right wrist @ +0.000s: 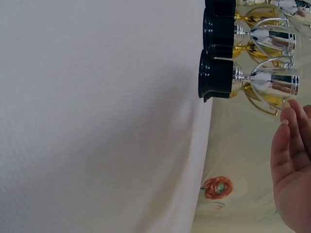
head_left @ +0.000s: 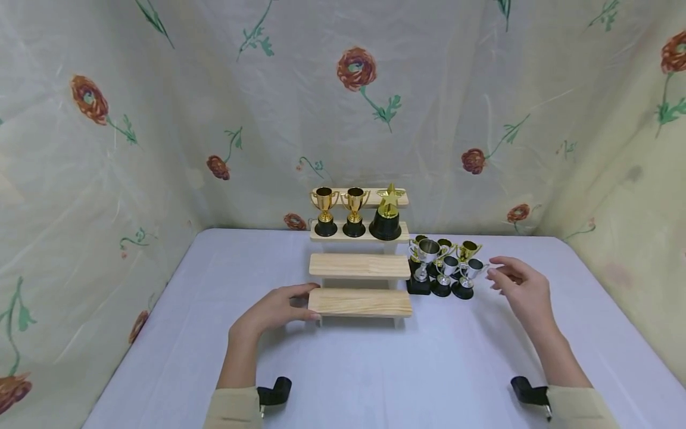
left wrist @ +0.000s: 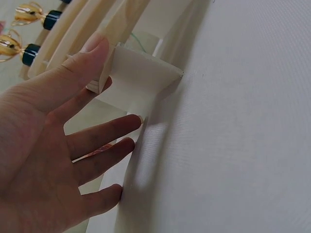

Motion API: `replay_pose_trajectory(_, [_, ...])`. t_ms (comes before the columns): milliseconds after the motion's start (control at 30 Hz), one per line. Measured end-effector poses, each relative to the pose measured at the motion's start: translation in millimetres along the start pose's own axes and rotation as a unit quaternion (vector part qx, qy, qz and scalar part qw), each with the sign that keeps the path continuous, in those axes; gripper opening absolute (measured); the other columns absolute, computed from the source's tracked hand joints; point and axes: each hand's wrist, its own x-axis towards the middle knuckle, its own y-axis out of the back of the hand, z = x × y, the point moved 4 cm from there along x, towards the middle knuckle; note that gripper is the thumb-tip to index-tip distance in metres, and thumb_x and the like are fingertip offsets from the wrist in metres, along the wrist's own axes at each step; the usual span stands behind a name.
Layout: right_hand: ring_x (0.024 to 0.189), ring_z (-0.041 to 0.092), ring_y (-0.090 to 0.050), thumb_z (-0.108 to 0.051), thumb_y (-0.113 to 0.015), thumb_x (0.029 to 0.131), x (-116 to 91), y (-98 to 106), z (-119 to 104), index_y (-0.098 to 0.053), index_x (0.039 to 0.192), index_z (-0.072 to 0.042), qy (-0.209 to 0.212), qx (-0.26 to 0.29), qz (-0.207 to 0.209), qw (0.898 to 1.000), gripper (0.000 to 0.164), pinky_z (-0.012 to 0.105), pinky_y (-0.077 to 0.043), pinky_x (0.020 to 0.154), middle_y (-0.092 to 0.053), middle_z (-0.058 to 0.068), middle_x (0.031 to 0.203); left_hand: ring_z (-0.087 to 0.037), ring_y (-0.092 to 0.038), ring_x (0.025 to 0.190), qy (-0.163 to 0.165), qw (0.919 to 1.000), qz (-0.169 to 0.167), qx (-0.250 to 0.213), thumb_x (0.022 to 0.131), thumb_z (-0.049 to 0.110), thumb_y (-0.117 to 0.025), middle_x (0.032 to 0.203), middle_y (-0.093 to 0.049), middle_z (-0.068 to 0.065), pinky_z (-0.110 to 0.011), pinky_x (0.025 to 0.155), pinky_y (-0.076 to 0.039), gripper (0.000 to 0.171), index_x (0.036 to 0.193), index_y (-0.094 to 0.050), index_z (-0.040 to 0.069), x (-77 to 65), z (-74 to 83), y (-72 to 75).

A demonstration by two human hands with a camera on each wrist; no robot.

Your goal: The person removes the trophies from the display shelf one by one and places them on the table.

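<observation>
My left hand holds the left end of the lowest board of a wooden tiered display stand, thumb and index finger on either side. In the left wrist view its other fingers are spread beside the stand's white support. My right hand hovers with bent fingers beside a small silver trophy cup on a black base. Its fingertips are close to that cup's handle; whether they touch it I cannot tell. Nothing shows in its grasp. More silver and gold cups, among them a larger silver trophy, crowd beside it.
Two gold trophy cups and a gold star trophy stand on the stand's third board. A white cloth covers the table. A flowered curtain hangs behind and at both sides.
</observation>
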Motion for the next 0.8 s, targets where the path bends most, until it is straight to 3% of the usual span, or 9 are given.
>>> replay_pose_trajectory(400, [0.063,0.000,-0.063,-0.010,-0.070,0.092,0.4,-7.1,-19.4,-0.068,0.117,-0.002,0.031,0.011,-0.005,0.999,0.027,0.016,-0.052,0.059,-0.070,-0.014,0.080,-0.021,-0.049,0.134,-0.003,1.0000,0.001,-0.007,0.075,0.047,-0.083,0.136,-0.061,0.005,-0.053,0.112,-0.038,0.068,0.137,-0.059,0.035,0.5,0.8,-0.7])
replay_pose_trajectory(600, [0.063,0.003,-0.064,-0.006,-0.070,0.091,2.8,-13.7,-27.4,-0.068,0.117,0.000,0.049,0.023,-0.012,0.998,0.027,0.016,-0.053,0.061,-0.073,0.003,0.084,-0.021,-0.050,0.133,-0.011,0.9999,0.000,-0.009,0.077,0.046,-0.083,0.133,-0.063,0.005,-0.053,0.112,-0.038,0.067,0.138,-0.059,0.033,-0.1,2.2,0.0])
replay_pose_trajectory(800, [0.066,0.004,-0.064,-0.003,-0.070,0.090,1.8,-22.2,-32.6,-0.068,0.117,0.001,0.057,0.030,-0.026,0.998,0.027,0.015,-0.053,0.062,-0.072,0.008,0.087,-0.021,-0.049,0.133,-0.008,0.9999,-0.001,-0.010,0.076,0.045,-0.083,0.134,-0.062,0.005,-0.053,0.112,-0.038,0.067,0.138,-0.059,0.033,0.2,0.9,-0.5])
